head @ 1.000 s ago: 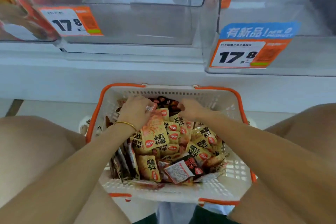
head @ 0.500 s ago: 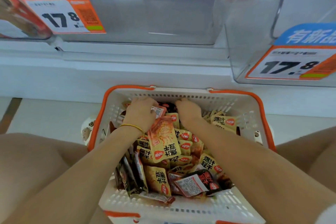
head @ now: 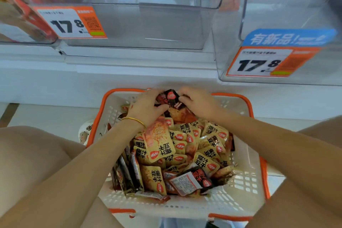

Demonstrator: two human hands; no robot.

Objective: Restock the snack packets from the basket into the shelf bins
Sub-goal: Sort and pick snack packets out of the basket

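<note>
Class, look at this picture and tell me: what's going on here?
A person's left hand and right hand both grip dark snack packets at the far end of a white basket full of yellow packets. The clear shelf bin above looks empty.

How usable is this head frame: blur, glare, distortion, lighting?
Head view: flat, even light, no hard shadows; faint reflections on the clear bins, no blown glare; wide-angle stretch at the corners; packets in the basket read sharp; the red packaging top left is blurred, small print on the right price tag smeared.
</note>
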